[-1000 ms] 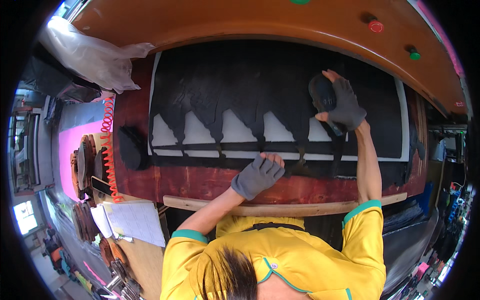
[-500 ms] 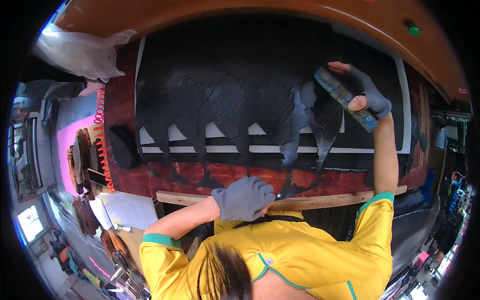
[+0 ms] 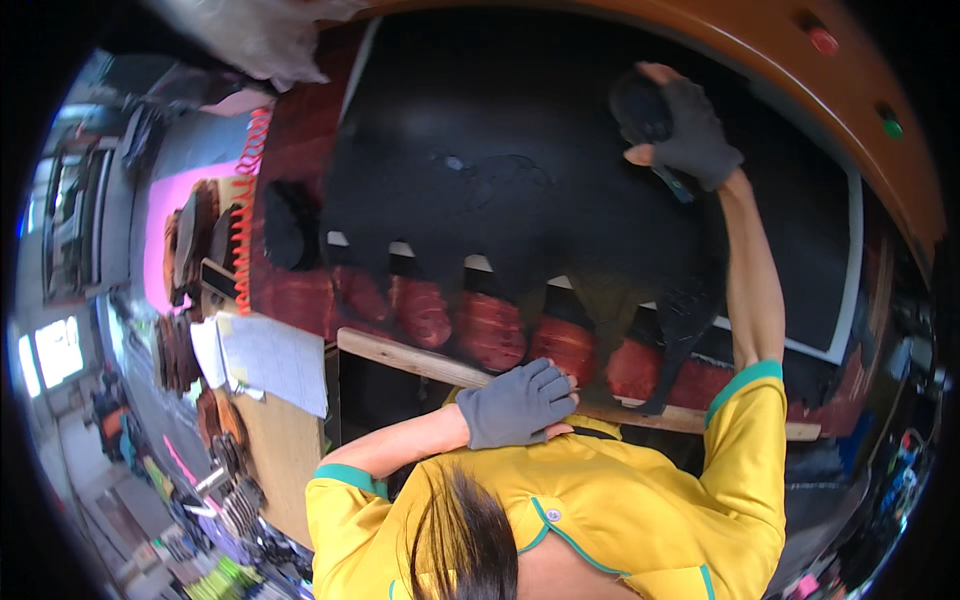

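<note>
Grey fingerless gloves cover both my hands. My right hand (image 3: 692, 135) is closed around a dark, rounded metal cutting die (image 3: 675, 186), mostly hidden by the hand and blurred. It is over the far right part of a black sheet (image 3: 480, 110). The sheet's near edge has a row of sole-shaped gaps, with thin tongues of material between them. My left hand (image 3: 520, 403) rests palm down at the near edge of the board, against the wooden strip (image 3: 415, 361). Its fingers lie side by side and the thumb is apart, with nothing seen in it.
Under the sheet lies a red board (image 3: 488, 330), with a white layer (image 3: 855, 230) showing at the right. An orange-brown machine beam (image 3: 770, 40) with a red button (image 3: 824, 41) and a green button (image 3: 890, 122) crosses the far side. Dark cut pieces (image 3: 292, 225), a coiled red hose (image 3: 250, 180) and papers (image 3: 270, 355) are at left.
My right hand has moved farther away, and the die has tipped from side-on to lower over the sheet. The sheet has shifted, with red board now showing through its gaps. The view has turned.
</note>
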### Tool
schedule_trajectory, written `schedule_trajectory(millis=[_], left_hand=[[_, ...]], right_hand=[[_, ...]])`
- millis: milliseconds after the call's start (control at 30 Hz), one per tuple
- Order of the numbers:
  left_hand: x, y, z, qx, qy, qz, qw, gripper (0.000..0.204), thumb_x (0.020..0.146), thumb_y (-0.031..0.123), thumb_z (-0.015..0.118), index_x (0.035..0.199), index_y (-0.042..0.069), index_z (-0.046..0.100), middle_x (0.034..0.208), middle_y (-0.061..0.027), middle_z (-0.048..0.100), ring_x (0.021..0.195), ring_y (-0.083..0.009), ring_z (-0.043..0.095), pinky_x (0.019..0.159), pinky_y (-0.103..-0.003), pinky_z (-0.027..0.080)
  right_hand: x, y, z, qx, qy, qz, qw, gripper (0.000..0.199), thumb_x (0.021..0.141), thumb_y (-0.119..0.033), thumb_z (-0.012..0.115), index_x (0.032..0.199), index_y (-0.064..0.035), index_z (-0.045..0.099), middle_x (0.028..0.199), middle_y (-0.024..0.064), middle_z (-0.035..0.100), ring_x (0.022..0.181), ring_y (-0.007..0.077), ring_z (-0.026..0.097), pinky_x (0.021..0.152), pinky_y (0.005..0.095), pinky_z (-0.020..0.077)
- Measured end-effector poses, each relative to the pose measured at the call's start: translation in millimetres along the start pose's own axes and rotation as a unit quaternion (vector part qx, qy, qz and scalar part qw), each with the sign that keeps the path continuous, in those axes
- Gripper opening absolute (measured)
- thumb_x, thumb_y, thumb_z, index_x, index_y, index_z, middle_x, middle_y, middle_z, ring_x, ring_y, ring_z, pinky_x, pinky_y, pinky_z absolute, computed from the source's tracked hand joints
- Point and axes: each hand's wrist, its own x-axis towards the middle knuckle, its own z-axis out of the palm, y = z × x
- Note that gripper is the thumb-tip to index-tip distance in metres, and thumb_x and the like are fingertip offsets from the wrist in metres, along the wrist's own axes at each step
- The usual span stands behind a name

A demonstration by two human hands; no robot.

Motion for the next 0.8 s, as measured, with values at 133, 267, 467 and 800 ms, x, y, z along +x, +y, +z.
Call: schedule_trajectory(millis=[133,267,467,800], left_hand=[[-21.6,-18.3,-7.0,0.052,0.234,-0.147,0.960,0.044,0.082,0.022,0.075,0.116,0.001,0.058,0.114,-0.0158,0.056,0.102,-0.0340,0.055,0.092,-0.045,0.044],[-54.8,-65.1,-29.5,0.150,0.488,-0.423,0.748,0.054,0.082,0.013,0.076,0.128,0.001,0.049,0.120,-0.0149,0.055,0.109,-0.0301,0.056,0.095,-0.041,0.045],[-100.3,-118.8,-52.9,-0.381,0.612,-0.399,0.567,0.047,0.084,-0.004,0.069,0.126,0.000,0.048,0.118,-0.0115,0.057,0.104,-0.0166,0.058,0.089,-0.027,0.049],[-100.6,-120.5,-35.7,-0.492,0.649,-0.270,0.513,0.039,0.087,-0.012,0.059,0.122,0.003,0.050,0.108,-0.0075,0.063,0.094,-0.0164,0.064,0.084,-0.025,0.052]], right_hand=[[5.4,13.6,13.9,-0.089,0.035,-0.012,0.995,0.110,0.059,-0.051,0.083,0.152,-0.0173,0.034,0.157,0.0111,0.028,0.143,0.0361,0.027,0.116,0.0477,0.0274],[-10.3,2.3,10.0,0.033,0.109,0.000,0.993,0.067,0.077,-0.038,0.077,0.134,-0.0112,0.055,0.138,0.0120,0.051,0.128,0.0282,0.048,0.104,0.0441,0.0416],[-31.2,-97.1,42.7,0.322,0.125,-0.157,0.925,0.007,0.089,-0.013,0.069,0.093,-0.0067,0.070,0.091,0.0086,0.070,0.082,0.0219,0.067,0.072,0.0321,0.0528],[1.2,-258.4,169.8,0.017,0.019,-0.378,0.925,0.033,0.086,-0.027,0.066,0.116,-0.0135,0.064,0.118,0.0032,0.063,0.111,0.0238,0.058,0.100,0.0402,0.0431]])
